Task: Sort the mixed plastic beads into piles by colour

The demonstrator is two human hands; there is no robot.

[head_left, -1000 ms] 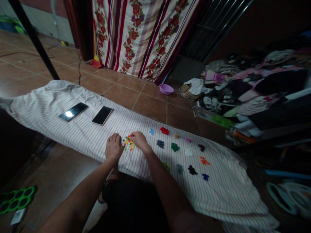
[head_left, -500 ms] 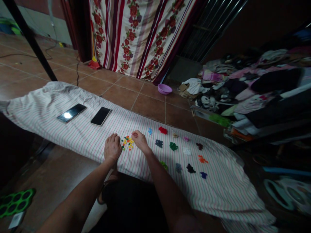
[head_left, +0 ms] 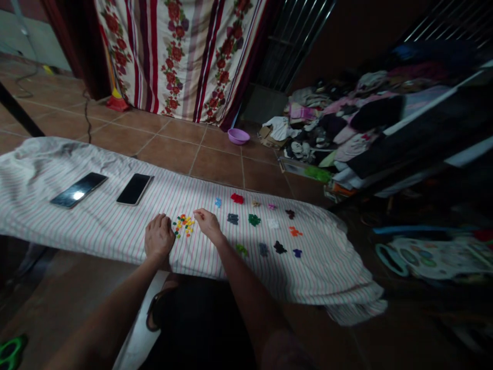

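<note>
A mixed pile of small yellow, orange and green pieces (head_left: 184,225) lies on the striped cloth (head_left: 200,257) between my hands. My left hand (head_left: 159,235) rests flat at the pile's left edge, fingers stretched out. On the pile's right side my right hand (head_left: 208,224) has its fingers pinched together; anything between the fingertips is too small to make out. Single-colour heaps are spread to the right, among them red pieces (head_left: 237,198), dark grey pieces (head_left: 232,219), dark green pieces (head_left: 254,220), white pieces (head_left: 273,223), orange pieces (head_left: 295,232) and black pieces (head_left: 280,247).
Two phones, one with a glare spot (head_left: 79,190) and one dark (head_left: 134,189), lie on the cloth at left. Beyond its far edge a purple basin (head_left: 239,136) stands on the tiled floor. A heap of clothes (head_left: 339,118) fills the right back.
The camera view has turned to the right, so everything sits further left. My right hand has drawn slightly away from the pile, still pinched. My left hand stays beside the pile.
</note>
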